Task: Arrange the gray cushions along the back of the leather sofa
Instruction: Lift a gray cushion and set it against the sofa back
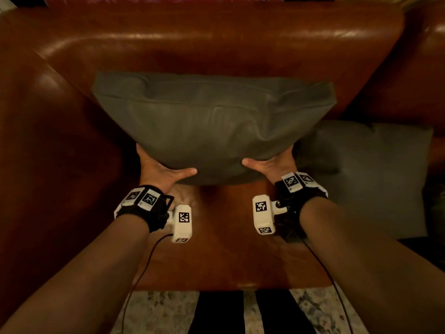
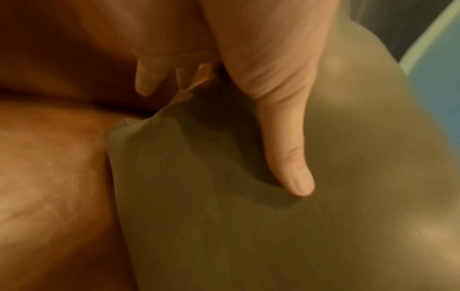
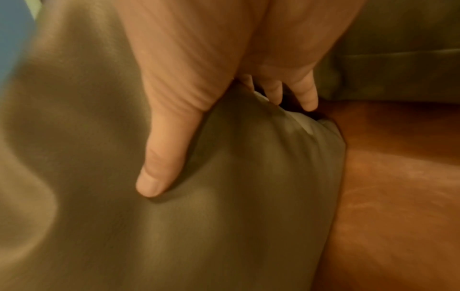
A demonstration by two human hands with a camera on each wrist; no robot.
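Observation:
A large gray cushion (image 1: 212,124) stands against the brown leather sofa back (image 1: 216,44), its top edge leaning on the backrest. My left hand (image 1: 160,168) grips its lower left corner, thumb across the front and fingers behind. My right hand (image 1: 269,165) grips the lower right corner the same way. In the left wrist view the thumb (image 2: 286,137) presses into the gray cushion (image 2: 273,226). In the right wrist view the thumb (image 3: 164,153) dents the gray cushion (image 3: 224,216). A second gray cushion (image 1: 375,172) lies on the seat to the right.
The leather seat (image 1: 228,237) stretches below the held cushion, and the left armrest (image 1: 48,141) rises beside it. A patterned rug (image 1: 163,309) covers the floor in front. Pink fabric (image 1: 156,0) shows behind the sofa back.

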